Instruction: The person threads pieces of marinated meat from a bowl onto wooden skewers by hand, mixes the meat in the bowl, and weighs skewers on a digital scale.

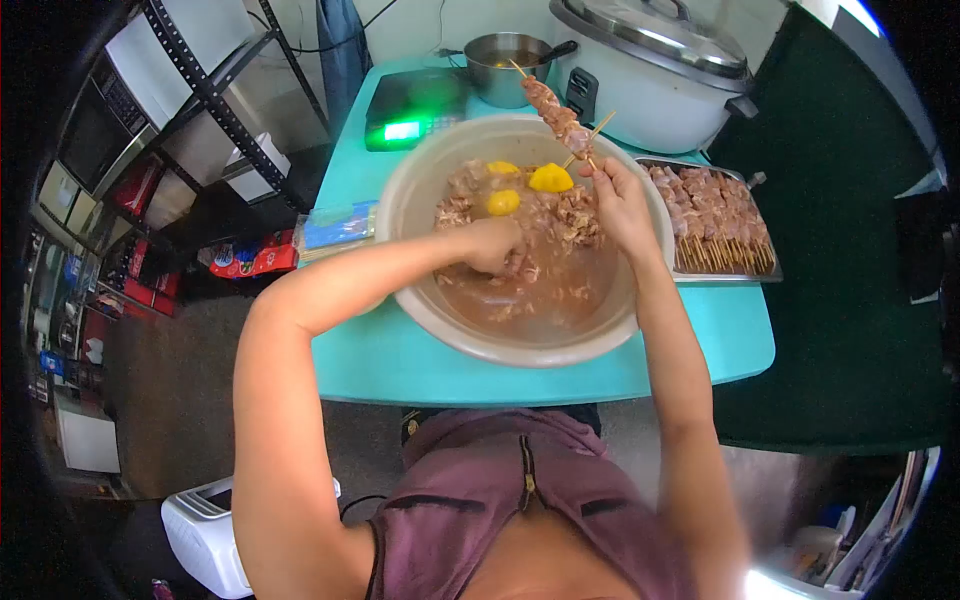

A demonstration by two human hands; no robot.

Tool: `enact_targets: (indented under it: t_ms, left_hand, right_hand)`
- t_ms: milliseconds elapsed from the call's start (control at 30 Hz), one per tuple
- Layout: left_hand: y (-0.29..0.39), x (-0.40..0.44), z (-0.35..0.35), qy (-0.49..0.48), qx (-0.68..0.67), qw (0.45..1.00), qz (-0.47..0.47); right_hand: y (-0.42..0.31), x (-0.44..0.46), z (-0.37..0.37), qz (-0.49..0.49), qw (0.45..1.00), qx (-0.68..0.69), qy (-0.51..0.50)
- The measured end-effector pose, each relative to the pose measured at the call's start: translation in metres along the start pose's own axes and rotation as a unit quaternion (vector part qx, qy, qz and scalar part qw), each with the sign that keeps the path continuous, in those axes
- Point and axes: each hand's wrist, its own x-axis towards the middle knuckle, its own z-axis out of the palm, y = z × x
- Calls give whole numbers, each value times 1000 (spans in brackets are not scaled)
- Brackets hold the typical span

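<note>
In my right hand point(620, 200), over the right side of the basin, I pinch the lower end of a meat skewer point(558, 115) that tilts up and to the left, threaded with pieces of raw meat. My left hand point(497, 246) reaches into the large beige basin point(532, 355), fingers curled down among raw meat pieces point(578, 218) in cloudy pinkish liquid. Its fingertips are partly hidden, so what they grip does not show clearly. Several yellow pieces point(503, 203) lie on the meat, and a bare wooden stick point(603, 124) stands up near a larger yellow piece point(550, 179).
Right of the basin, a metal tray point(728, 277) holds rows of meat skewers. Behind stand a big lidded cooker point(640, 90), a metal pot point(492, 75) and a lit scale point(385, 110). A blue packet point(338, 226) lies at the left edge of the turquoise table point(430, 385).
</note>
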Motion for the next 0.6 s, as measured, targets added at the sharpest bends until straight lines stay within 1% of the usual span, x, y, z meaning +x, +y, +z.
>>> enact_targets:
  t_ms: [33,67,100,133,167,200,267,300,333,367,433,500,567,600]
  left_hand:
    - [-2,-3,-10,-20,-104,994,3]
    - [-4,-4,-18,-40,-207,978,8]
    - [-9,-2,-23,-38,-209,977,8]
    - [-16,1,-29,-4,-328,944,-30]
    - [-22,3,-33,30,-441,894,-66]
    - [-21,3,-41,34,-443,894,-65]
    - [-16,1,-62,158,-583,791,-99]
    - [-20,2,-64,162,-584,789,-97]
    - [-25,4,-66,177,-637,745,-91]
    - [-31,7,-66,190,-686,697,-85]
    - [-40,11,-62,216,-684,691,-96]
    - [-44,12,-59,253,-726,629,-117]
    - [-49,12,-57,272,-735,613,-106]
    - [-52,10,-58,289,-740,599,-94]
  right_hand:
    - [4,1,1,-49,999,-7,21]
    - [7,2,1,-52,998,-8,19]
    - [6,0,0,1,1000,19,3]
    - [3,-2,-2,54,997,46,-13]
    - [-2,-6,-5,52,998,44,-16]
    - [-11,-10,-11,69,997,31,-6]
    - [-28,-27,-18,81,997,16,2]
    - [-36,-40,-19,61,998,-1,20]
    - [-42,-52,-19,41,998,-18,38]
    - [-43,-63,-20,36,999,-22,35]
    - [-44,-80,-19,62,998,-19,10]
    - [-58,-85,-18,58,998,-25,12]
    - [-62,-91,-18,56,998,-29,11]
    - [-60,-92,-17,54,996,-64,-5]
